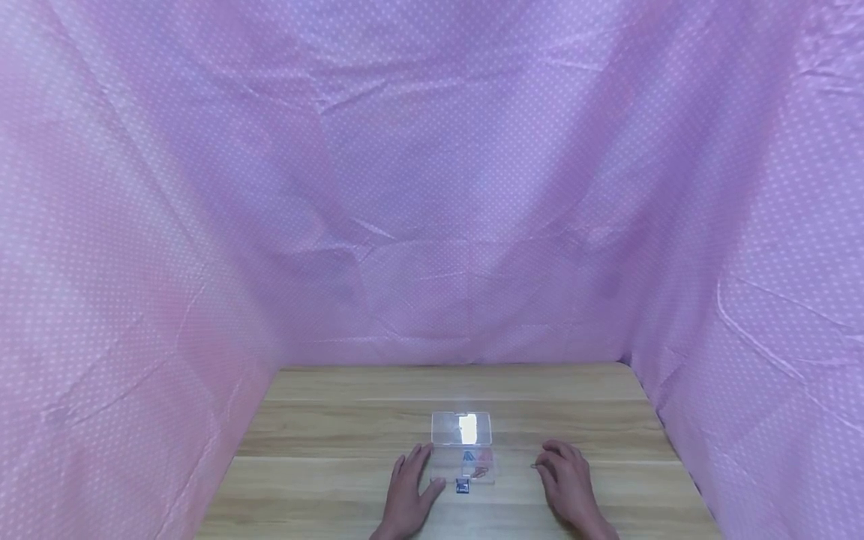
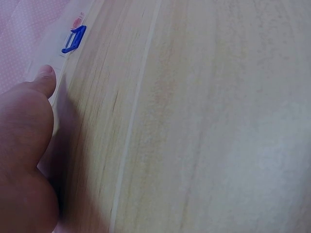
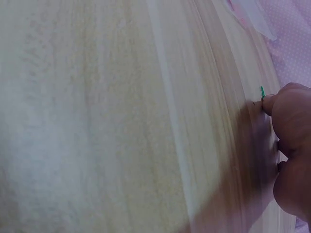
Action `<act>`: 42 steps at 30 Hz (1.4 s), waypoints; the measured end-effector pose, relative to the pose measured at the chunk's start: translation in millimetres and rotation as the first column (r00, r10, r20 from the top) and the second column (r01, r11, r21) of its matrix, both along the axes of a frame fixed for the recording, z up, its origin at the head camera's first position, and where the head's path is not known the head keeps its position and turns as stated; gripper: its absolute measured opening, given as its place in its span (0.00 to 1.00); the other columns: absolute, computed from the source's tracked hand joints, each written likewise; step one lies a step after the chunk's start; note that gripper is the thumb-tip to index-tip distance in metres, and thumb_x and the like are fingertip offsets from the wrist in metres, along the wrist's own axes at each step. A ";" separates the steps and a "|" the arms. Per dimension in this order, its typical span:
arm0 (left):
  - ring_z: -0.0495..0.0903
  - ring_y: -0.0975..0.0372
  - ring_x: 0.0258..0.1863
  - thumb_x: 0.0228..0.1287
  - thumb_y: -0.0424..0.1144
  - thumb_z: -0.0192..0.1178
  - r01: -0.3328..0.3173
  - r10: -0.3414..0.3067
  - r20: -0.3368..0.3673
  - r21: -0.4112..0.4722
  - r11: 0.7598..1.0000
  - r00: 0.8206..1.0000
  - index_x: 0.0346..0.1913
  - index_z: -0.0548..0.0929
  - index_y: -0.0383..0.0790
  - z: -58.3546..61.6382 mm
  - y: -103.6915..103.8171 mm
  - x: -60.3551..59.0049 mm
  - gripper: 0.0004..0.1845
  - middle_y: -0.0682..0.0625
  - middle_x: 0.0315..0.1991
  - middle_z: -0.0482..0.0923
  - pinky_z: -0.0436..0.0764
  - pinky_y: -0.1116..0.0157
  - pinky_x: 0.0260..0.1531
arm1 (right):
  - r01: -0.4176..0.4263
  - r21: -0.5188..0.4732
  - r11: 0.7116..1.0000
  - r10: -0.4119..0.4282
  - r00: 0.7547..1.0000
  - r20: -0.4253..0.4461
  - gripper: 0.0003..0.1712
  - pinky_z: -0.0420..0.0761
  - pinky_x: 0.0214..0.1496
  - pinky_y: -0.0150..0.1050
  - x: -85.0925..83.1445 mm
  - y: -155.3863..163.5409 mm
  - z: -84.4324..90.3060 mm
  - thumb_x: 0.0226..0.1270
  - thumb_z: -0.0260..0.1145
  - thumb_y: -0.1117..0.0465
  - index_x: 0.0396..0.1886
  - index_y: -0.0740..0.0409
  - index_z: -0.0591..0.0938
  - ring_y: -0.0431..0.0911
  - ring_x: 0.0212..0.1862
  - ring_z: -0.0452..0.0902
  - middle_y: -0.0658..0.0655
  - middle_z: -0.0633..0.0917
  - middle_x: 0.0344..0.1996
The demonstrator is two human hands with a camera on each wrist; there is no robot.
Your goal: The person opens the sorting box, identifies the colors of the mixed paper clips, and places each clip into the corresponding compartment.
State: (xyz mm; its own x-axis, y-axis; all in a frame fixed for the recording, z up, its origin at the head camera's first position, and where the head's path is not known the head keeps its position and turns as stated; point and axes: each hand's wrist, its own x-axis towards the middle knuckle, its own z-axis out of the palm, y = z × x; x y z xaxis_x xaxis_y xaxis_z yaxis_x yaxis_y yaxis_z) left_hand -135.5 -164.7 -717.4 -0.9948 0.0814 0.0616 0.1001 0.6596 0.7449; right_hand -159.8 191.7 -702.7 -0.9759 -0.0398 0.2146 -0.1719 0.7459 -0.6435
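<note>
Box (image 1: 463,448) lengthwise away from person; left hand (image 1: 409,491) flat beside it, right-hand fingers (image 3: 286,104) pinching green clip (image 3: 262,91).

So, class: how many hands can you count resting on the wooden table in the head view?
2. The left hand lies flat beside the clear plastic box, its thumb at the box's edge. The right hand rests right of the box, apart from it, fingers curled.

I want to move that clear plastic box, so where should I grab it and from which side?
Take the clear plastic box across its low base, thumb and fingers on its left and right walls, coming from above. Its lid stands open at the far end, and the left hand already rests against its left side.
</note>
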 end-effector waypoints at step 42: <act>0.69 0.37 0.86 0.76 0.54 0.72 -0.015 0.017 -0.053 0.027 1.000 0.998 0.83 0.75 0.45 1.1 3.2 4.3 0.39 0.39 0.82 0.78 0.52 0.33 0.88 | -0.080 -0.231 0.970 0.065 0.995 -0.074 0.10 0.93 0.45 0.31 4.6 -60.5 31.2 0.67 0.75 0.75 0.41 0.57 0.92 0.35 0.40 0.85 0.51 0.91 0.36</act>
